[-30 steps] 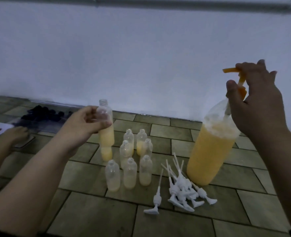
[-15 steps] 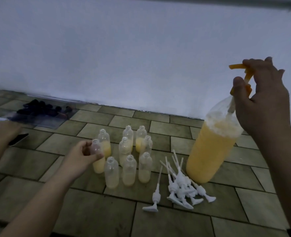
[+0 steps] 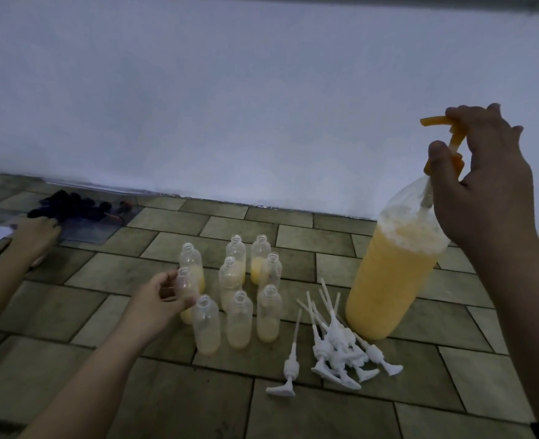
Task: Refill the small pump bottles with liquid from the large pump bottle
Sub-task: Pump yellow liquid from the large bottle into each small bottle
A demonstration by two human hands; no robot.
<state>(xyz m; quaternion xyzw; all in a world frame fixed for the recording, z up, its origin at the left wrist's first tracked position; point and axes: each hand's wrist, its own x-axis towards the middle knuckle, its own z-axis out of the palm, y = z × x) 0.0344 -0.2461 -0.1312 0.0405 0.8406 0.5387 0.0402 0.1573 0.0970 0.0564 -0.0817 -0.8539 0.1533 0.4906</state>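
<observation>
— Where is the large pump bottle (image 3: 391, 286)?
— It stands on the tiled floor (image 3: 341, 416) at the right, leaning a little, filled most of the way with orange-yellow liquid and foam on top. The right hand (image 3: 483, 182) is up at its top, fingers and thumb curled round the orange pump head (image 3: 452, 137), whose spout points left.

— And the left hand (image 3: 157, 304)?
— Low, at the left edge of the cluster of small bottles. Its fingers and thumb wrap one small bottle (image 3: 185, 289) that has yellow liquid in its base; that bottle sits upright at floor level, just beside its neighbours.

— How many small ones do you count?
— Nine, all uncapped, clear plastic. The front three (image 3: 238, 321) hold a pale, cloudy layer at the bottom; a back one (image 3: 259, 258) shows a stronger yellow.

— The white parts?
— Loose pump tops (image 3: 338, 346) in a heap between the small bottles and the large one, with one lying apart (image 3: 288, 369) to the left of the heap.

— Anything else?
— A second person's hand (image 3: 35, 232) at far left rests at a clear tray of dark pieces (image 3: 81, 207) by the white wall (image 3: 230, 99).
</observation>
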